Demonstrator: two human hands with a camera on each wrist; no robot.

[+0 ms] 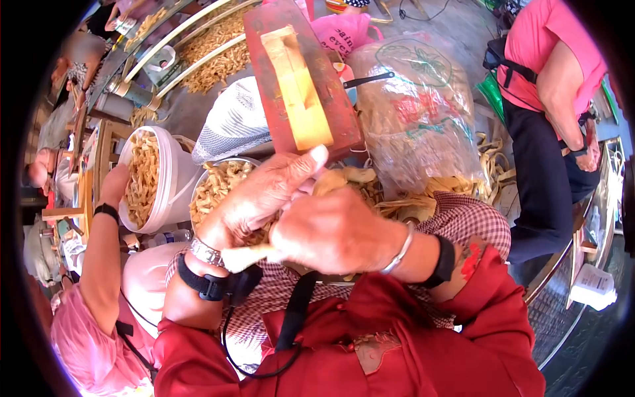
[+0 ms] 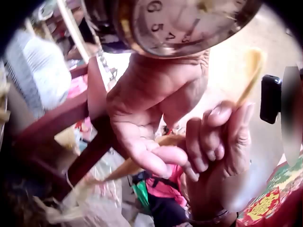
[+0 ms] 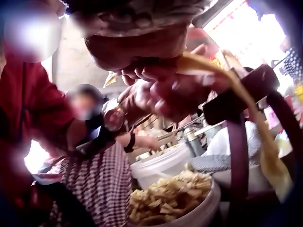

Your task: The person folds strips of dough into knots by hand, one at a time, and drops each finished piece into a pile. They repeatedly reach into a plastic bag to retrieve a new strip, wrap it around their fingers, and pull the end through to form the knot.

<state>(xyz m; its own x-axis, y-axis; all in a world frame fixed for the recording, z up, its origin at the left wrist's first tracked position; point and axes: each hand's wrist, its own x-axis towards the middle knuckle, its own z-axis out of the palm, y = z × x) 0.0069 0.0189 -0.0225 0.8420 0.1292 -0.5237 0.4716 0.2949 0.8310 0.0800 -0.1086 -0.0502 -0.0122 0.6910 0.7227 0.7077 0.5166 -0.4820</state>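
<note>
A long, soft, pale yellow strip (image 3: 255, 118) runs through both hands, one length hanging down at the right of the right wrist view. My right hand (image 1: 334, 228), with a bangle and a black band, grips it with curled fingers. One short end of the strip (image 2: 251, 71) sticks up past that hand in the left wrist view. My left hand (image 1: 264, 188), wearing a watch, meets the right hand. Its bent fingers (image 2: 163, 158) lie around the strip, while its thumb points up in the head view. The meeting point is partly hidden by the right hand.
Ahead stands a red bench (image 1: 337, 112) bearing a grooved pale wooden block (image 1: 297, 92). Small yellowish pieces fill a white bucket (image 1: 165, 192) and a second tub (image 3: 213, 208). A large plastic bag (image 1: 417, 112) sits beyond. People in pink sit on both sides.
</note>
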